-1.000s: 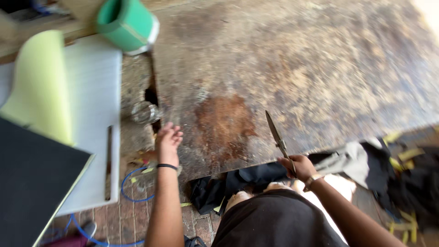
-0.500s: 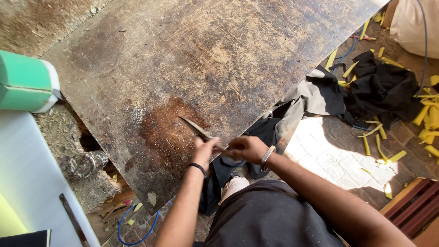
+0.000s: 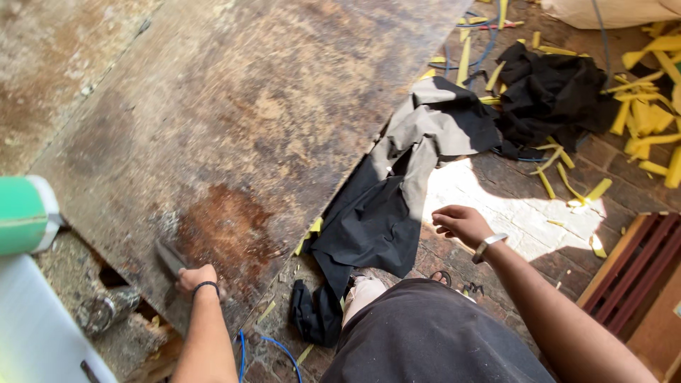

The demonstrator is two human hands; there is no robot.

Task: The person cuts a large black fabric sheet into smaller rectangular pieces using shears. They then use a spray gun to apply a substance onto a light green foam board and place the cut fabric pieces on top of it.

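- A dark, flat metal blade [image 3: 170, 257] lies low on the worn, rust-stained brown tabletop [image 3: 234, 120], lower left of the frame.
- The left hand [image 3: 198, 279] has its grip closed around the blade's near end.
- The right hand [image 3: 461, 225], with a silver wrist bangle, hangs empty at centre right, fingers loosely curled, over the brick floor [image 3: 511, 206].
- Half a second ago both hands met at the blade; now the right has drawn away.
- Grey and black cloth [image 3: 397, 191] drapes off the tabletop edge; yellow strips [image 3: 638, 120] litter the floor, upper right.
- A green roll [image 3: 21, 216] sits at the left edge.
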